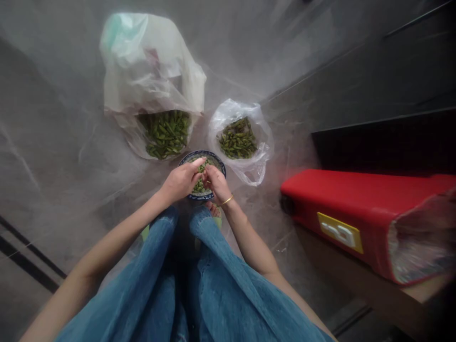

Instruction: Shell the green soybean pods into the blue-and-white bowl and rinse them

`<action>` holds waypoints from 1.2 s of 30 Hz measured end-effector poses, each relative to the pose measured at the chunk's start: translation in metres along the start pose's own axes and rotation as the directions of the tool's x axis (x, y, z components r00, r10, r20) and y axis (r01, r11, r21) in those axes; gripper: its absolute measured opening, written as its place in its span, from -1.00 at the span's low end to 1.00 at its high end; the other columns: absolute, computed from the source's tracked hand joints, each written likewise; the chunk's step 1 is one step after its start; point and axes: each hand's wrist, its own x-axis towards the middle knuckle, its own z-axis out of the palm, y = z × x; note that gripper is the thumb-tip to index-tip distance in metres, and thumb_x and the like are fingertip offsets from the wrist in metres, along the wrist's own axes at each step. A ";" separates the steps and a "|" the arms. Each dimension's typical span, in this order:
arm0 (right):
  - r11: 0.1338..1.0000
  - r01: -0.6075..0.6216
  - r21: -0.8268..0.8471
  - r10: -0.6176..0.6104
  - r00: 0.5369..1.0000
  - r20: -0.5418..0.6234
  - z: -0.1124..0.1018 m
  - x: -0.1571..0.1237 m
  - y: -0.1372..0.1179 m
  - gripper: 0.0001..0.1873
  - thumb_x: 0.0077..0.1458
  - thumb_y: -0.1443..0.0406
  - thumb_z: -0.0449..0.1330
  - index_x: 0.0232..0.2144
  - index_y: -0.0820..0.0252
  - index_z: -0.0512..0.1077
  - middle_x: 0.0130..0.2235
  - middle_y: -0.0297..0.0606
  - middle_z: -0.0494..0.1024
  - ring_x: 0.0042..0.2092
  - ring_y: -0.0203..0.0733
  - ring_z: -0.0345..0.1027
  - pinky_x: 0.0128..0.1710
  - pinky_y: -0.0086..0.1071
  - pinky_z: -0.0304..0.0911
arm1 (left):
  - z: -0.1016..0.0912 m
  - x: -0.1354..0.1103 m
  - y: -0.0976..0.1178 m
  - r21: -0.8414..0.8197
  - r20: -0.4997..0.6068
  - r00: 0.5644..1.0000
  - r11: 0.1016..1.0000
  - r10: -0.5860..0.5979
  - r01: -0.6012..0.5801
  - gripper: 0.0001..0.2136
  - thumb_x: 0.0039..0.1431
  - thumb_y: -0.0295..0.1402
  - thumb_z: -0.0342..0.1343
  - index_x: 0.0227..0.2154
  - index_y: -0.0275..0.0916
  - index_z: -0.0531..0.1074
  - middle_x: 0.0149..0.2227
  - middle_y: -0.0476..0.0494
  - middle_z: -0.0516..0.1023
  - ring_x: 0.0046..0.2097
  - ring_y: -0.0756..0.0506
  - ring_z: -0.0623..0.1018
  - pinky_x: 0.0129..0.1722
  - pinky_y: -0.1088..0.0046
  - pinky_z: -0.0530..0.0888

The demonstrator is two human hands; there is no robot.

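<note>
My left hand (181, 179) and my right hand (218, 184) meet over a bowl with a blue-and-white rim (203, 153). Their fingertips are pressed together in a pinch; whatever lies between them is too small and hidden to make out. Small green shelled beans (199, 186) fill the bowl's bottom. Just beyond it on the left, a large whitish plastic bag (153, 66) lies with its mouth toward me, full of green bean pods (166, 135). A smaller clear plastic bag (264, 126) to the right stands open around more green-brown pods (238, 140).
Grey stone-tiled floor (64, 142) spreads around the bags. On my right a red bin (342, 194) with a yellow label (340, 232) lies in view, its lined mouth facing right. My knees in blue denim (210, 232) are close below the bowl.
</note>
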 end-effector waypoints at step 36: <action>0.944 0.017 0.330 -0.015 1.000 -0.008 0.036 -0.016 0.027 -0.60 -0.15 -0.01 0.32 -0.45 0.14 0.35 -0.50 -0.44 0.37 -0.44 -0.34 0.22 -0.45 -0.46 0.21 | 0.009 -0.017 0.010 -0.087 -0.210 0.976 0.993 0.054 -0.074 -0.78 0.33 -0.46 -0.16 -0.14 -0.26 0.38 -0.30 -0.11 0.52 -0.25 -0.01 0.51 -0.23 0.50 0.46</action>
